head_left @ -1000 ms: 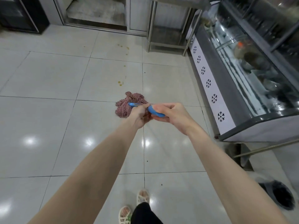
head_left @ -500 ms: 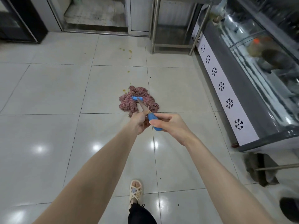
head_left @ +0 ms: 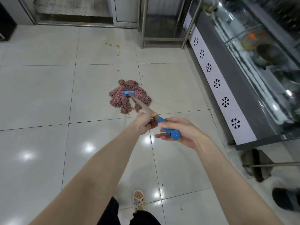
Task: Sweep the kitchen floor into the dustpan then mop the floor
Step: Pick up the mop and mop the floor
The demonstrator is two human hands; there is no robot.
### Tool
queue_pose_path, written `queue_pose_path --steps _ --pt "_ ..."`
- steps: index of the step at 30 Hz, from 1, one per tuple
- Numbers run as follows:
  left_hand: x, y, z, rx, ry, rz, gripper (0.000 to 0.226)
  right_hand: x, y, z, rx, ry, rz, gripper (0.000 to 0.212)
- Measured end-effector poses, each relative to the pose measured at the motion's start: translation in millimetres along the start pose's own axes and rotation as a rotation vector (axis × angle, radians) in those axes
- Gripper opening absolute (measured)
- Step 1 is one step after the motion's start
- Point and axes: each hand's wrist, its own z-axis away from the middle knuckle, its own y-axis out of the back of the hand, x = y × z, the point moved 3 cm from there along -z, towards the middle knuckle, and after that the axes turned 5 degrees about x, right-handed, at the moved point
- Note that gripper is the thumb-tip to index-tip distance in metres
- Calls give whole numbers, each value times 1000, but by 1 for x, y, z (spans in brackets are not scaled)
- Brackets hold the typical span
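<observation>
A mop with a pinkish string head [head_left: 129,99] and a blue clamp lies spread on the white tiled floor [head_left: 40,95], just ahead of me. Its wooden handle [head_left: 142,108] runs back to a blue end grip [head_left: 170,129]. My left hand [head_left: 144,123] grips the wooden shaft. My right hand [head_left: 181,132] holds the blue end grip, thumb over the top and fingers loosely extended underneath. Yellow-brown drops [head_left: 117,46] stain the tiles beyond the mop head. A dustpan [head_left: 258,164] with a long handle lies on the floor at the right.
A glass-fronted display fridge [head_left: 235,88] with snowflake marks runs along the right. A steel table's legs [head_left: 142,23] stand at the back, next to a doorway sill [head_left: 73,18]. A dark bin [head_left: 285,200] sits at the lower right. My sandalled foot [head_left: 138,200] is below.
The mop head has slid forward and a little right across the tiles, nearer the stains. My hands have dropped lower and more of the blue end grip shows in my right hand.
</observation>
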Motion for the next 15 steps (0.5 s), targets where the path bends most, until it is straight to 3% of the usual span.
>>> queue_pose_path --steps 3,15 --pt "11 5 -18 -51 54 -27 10 -4 -10 -14 84 -60 37 32" --pt "66 73 -65 -198 188 -61 6 -17 -77 -57 208 -186 74 21"
